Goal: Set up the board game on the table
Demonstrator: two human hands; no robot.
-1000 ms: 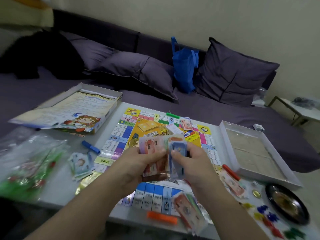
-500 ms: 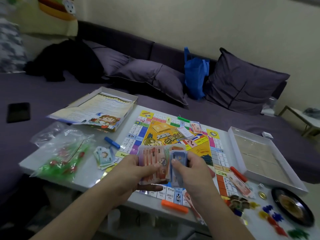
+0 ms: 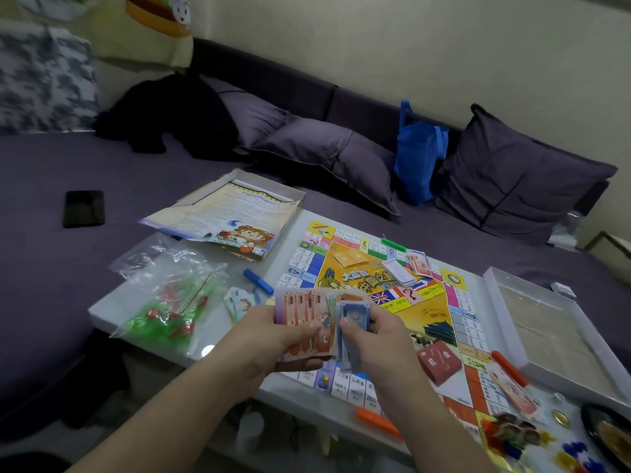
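Note:
The colourful game board (image 3: 420, 312) lies open on the white table (image 3: 143, 302). My left hand (image 3: 273, 339) holds a fanned stack of play money (image 3: 304, 319) above the board's near edge. My right hand (image 3: 379, 339) pinches a blue banknote (image 3: 353, 315) at the front of that fan. A red card deck (image 3: 440, 365) lies on the board to the right of my hands. White and pink card piles (image 3: 404, 269) sit near the board's far edge. A small pile of banknotes (image 3: 239, 303) lies on the table left of the board.
A plastic bag of green and red pieces (image 3: 167, 308) lies at the table's left. The box lid with rule sheet (image 3: 235, 213) is at the back left, the empty box tray (image 3: 553, 336) at the right. Coloured tokens (image 3: 573, 452), orange sticks (image 3: 375, 419) and a dark dish (image 3: 611, 435) sit near right. A phone (image 3: 83, 208) lies on the sofa.
The view has tilted up and left, so the table sits lower right in frame. Both hands keep the money fan; the red deck has come into sight.

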